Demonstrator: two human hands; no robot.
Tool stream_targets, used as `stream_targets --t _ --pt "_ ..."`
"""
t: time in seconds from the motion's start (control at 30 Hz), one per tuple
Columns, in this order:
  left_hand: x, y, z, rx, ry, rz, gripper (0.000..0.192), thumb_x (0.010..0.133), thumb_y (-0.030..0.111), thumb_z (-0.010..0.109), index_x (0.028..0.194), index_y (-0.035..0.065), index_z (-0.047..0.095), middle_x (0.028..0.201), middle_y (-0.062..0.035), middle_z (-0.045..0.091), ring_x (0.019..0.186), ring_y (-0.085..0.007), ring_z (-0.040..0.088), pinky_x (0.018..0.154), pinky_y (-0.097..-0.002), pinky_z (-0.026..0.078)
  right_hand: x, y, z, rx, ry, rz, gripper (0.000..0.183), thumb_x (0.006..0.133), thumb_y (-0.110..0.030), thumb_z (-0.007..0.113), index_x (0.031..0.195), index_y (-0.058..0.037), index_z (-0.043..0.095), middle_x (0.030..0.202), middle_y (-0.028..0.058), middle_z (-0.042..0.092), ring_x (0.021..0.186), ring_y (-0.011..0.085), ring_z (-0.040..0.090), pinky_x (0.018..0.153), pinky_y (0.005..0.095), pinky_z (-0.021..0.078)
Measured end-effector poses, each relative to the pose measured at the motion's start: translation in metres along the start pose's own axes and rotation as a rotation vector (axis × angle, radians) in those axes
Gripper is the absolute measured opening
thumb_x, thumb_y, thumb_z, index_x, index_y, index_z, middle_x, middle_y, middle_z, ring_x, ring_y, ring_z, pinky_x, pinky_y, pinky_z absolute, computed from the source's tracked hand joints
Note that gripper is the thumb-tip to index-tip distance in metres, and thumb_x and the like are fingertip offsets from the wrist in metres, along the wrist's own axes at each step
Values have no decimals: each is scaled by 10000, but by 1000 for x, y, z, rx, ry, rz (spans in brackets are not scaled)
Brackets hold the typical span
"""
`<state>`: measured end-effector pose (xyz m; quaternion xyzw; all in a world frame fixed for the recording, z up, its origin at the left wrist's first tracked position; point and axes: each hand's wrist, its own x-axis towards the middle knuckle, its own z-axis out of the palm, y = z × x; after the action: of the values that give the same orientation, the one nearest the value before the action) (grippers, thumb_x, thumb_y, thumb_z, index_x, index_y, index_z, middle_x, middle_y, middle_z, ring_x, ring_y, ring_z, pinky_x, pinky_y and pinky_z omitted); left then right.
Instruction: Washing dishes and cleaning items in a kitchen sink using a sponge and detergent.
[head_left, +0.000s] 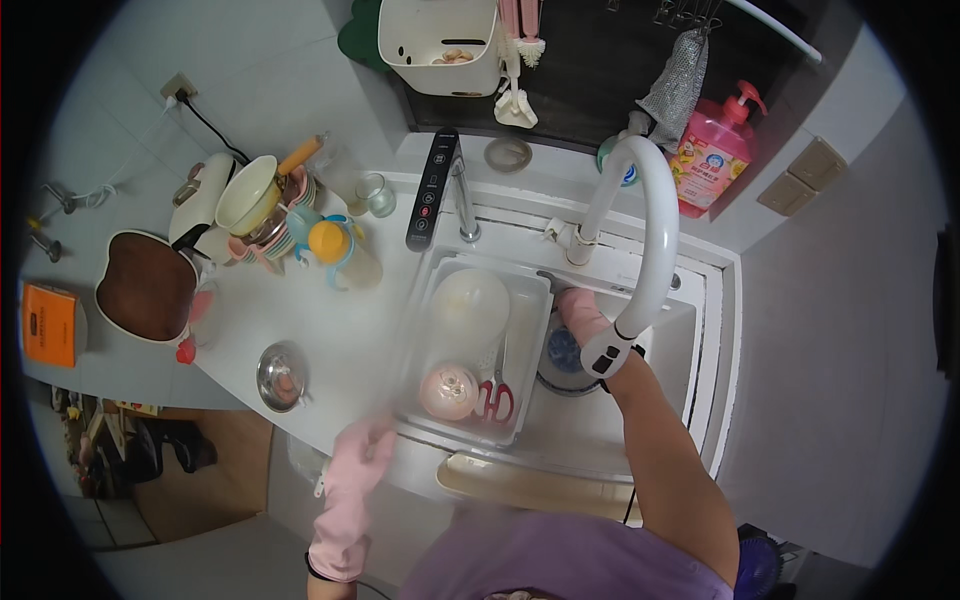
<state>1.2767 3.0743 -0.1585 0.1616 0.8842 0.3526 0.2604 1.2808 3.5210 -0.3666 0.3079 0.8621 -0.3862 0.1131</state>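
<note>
My left hand (369, 450), in a pink rubber glove, is over the counter's front edge, left of the sink; its fingers are blurred, and I cannot tell whether they hold anything. My right hand (581, 311), in a matching glove, reaches into the sink basin (664, 405), partly behind the white faucet (660, 240). Beneath it lie blue-patterned dishes (564, 349); its fingertips are hidden. A clear tray (534, 360) over the sink's left side holds a pale translucent bowl (471, 309), a round pinkish-white lidded item (448, 391) and red-handled scissors (495, 401).
On the counter are a metal bowl (281, 377), a sippy cup with a yellow top (330, 241), a cream pan (247, 196) and a glass (376, 196). A chrome tap (465, 202) and a pink soap bottle (709, 161) stand behind the sink.
</note>
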Motion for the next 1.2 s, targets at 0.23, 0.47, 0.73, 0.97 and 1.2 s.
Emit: stream_targets --t 0.23,0.47,0.73,0.97,1.2 --pt "-7 3 -5 -19 -15 -27 323 867 48 563 1179 -34 544 1075 -116 657 1008 -171 625 876 -265 463 -26 40 -15 162 -79 88 201 806 -199 566 922 -61 656 880 122 668 784 297 647 711 356 512" --pt "2 -13 5 43 -18 15 319 869 180 565 1138 9 583 1062 -153 647 1010 -278 602 869 -331 461 -78 95 -50 453 -270 289 188 798 -194 558 879 -60 664 836 125 672 749 299 650 699 357 517" --pt "15 39 15 86 -65 181 311 855 77 586 1156 2 580 947 -96 677 879 -159 626 779 -278 477 -140 73 -52 -186 -175 133 188 790 -207 549 820 -74 679 806 129 678 732 308 655 704 359 523" --pt "24 90 40 66 -297 375 408 842 187 625 1209 28 542 948 -146 642 862 -224 622 772 -304 486 -200 8 -56 -710 168 94 145 733 -204 622 789 -98 702 878 139 675 831 315 655 726 378 523" --pt "70 86 93 -105 -586 439 439 868 244 610 1248 49 512 1053 -133 622 940 -243 607 823 -346 479 -251 -3 -108 -723 287 -19 132 743 -145 592 752 -50 684 785 151 662 729 322 651 674 380 520"
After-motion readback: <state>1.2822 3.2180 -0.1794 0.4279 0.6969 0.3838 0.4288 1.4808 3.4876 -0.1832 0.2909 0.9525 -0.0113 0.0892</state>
